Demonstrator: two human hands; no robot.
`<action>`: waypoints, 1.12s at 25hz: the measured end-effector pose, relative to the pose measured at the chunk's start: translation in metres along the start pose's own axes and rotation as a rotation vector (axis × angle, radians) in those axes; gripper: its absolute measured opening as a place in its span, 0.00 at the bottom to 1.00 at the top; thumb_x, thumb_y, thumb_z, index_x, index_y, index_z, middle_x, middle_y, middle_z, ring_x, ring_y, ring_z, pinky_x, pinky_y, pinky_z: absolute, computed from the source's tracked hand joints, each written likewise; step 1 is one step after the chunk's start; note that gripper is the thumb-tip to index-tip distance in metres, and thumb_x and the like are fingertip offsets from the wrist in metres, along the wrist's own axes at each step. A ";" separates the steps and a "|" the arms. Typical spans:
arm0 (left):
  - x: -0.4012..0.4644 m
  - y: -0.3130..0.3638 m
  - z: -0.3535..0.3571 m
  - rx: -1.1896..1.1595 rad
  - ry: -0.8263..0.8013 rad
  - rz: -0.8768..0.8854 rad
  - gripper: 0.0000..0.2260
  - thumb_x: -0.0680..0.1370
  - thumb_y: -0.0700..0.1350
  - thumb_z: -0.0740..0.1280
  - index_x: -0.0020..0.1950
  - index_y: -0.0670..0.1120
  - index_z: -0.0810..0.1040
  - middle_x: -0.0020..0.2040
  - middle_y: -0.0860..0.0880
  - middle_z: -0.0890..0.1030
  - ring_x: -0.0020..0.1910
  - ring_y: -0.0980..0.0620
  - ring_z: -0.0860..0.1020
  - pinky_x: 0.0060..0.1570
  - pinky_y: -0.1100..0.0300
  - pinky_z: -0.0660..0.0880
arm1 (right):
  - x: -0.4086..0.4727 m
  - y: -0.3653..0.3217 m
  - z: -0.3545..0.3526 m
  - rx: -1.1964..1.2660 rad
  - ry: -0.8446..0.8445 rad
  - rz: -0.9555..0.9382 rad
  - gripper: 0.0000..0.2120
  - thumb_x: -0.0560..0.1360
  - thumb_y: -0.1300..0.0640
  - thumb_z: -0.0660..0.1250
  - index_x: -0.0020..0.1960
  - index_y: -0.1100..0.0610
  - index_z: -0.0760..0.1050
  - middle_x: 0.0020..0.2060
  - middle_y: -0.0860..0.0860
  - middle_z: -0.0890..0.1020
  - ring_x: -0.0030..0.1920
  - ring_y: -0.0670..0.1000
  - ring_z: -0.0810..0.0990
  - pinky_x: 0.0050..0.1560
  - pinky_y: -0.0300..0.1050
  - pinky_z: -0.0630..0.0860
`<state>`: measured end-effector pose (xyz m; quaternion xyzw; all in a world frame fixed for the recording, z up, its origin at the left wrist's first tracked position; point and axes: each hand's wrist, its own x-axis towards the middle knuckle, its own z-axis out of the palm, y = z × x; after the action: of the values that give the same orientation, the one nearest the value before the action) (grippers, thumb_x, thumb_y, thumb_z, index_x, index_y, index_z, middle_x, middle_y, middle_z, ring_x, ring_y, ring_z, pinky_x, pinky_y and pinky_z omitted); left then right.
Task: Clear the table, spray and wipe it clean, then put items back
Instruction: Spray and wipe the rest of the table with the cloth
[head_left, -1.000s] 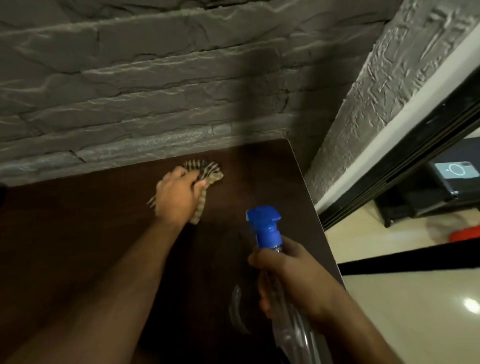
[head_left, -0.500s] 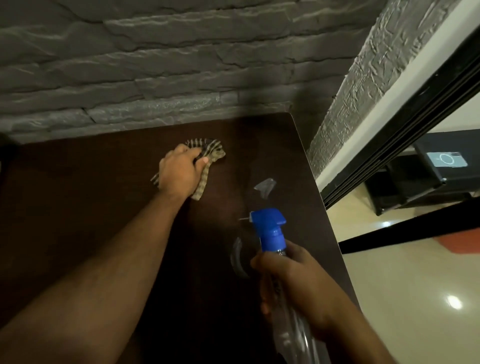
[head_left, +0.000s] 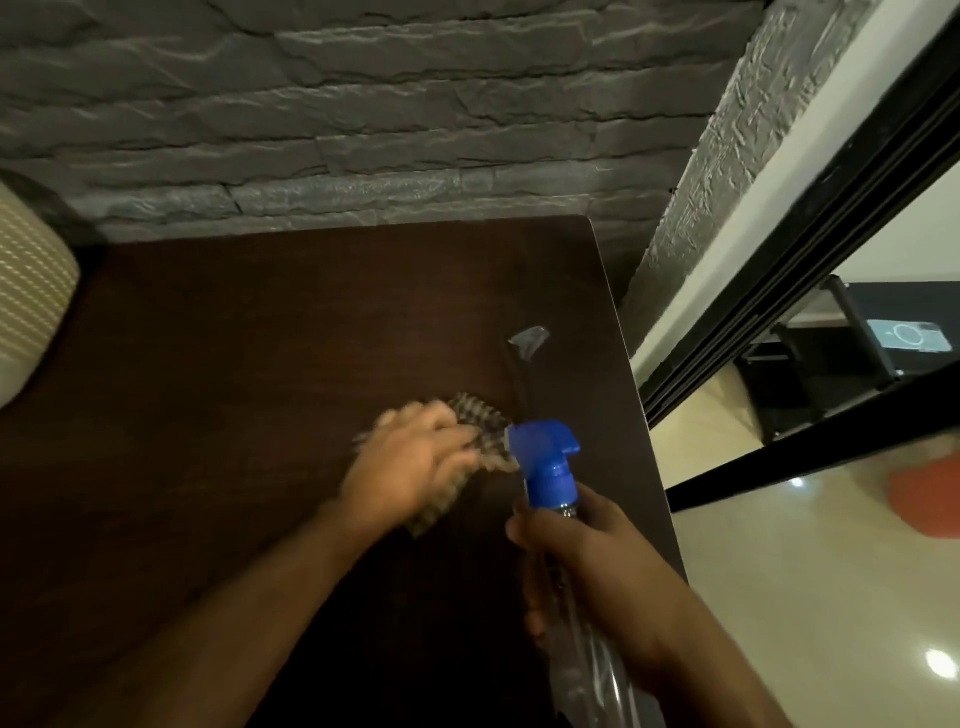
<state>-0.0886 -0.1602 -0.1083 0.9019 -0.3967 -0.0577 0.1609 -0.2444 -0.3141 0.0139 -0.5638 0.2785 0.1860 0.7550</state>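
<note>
head cam | looks forward-down, close over table (head_left: 260, 415) | hands slightly motion-blurred

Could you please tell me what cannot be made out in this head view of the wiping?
- Left hand and cloth: motion-blurred, so its grip is unclear.
- Spray bottle: its lower body is covered by the right hand and cut off by the bottom edge.
- Cream object: cut off by the left edge.

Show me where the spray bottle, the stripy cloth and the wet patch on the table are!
spray bottle (head_left: 543, 447): head view, on its blue spray head.
stripy cloth (head_left: 480, 415): head view, on the bunched part past the fingers.
wet patch (head_left: 529, 339): head view, on its shiny middle.
</note>
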 end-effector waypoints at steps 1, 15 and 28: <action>0.014 -0.014 -0.003 0.020 0.037 -0.119 0.15 0.78 0.56 0.62 0.59 0.52 0.79 0.53 0.50 0.77 0.52 0.46 0.75 0.50 0.52 0.68 | -0.003 0.002 -0.002 -0.004 0.001 0.011 0.08 0.71 0.61 0.69 0.47 0.60 0.72 0.27 0.60 0.72 0.24 0.55 0.72 0.28 0.45 0.72; 0.077 -0.030 -0.007 0.096 0.144 -0.307 0.14 0.77 0.54 0.64 0.59 0.49 0.78 0.54 0.45 0.77 0.53 0.42 0.75 0.53 0.49 0.70 | -0.011 0.018 0.010 0.048 0.067 0.025 0.12 0.73 0.60 0.67 0.56 0.58 0.71 0.30 0.59 0.74 0.26 0.56 0.74 0.32 0.48 0.74; 0.013 0.009 0.002 0.043 -0.009 -0.082 0.15 0.77 0.55 0.62 0.60 0.52 0.78 0.54 0.48 0.77 0.53 0.46 0.74 0.50 0.53 0.67 | -0.023 0.025 0.038 0.035 0.125 0.028 0.11 0.74 0.61 0.66 0.55 0.63 0.71 0.34 0.63 0.74 0.28 0.57 0.74 0.31 0.47 0.74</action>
<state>-0.0868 -0.1759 -0.1071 0.9203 -0.3615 -0.0598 0.1370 -0.2694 -0.2700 0.0180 -0.5569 0.3362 0.1560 0.7433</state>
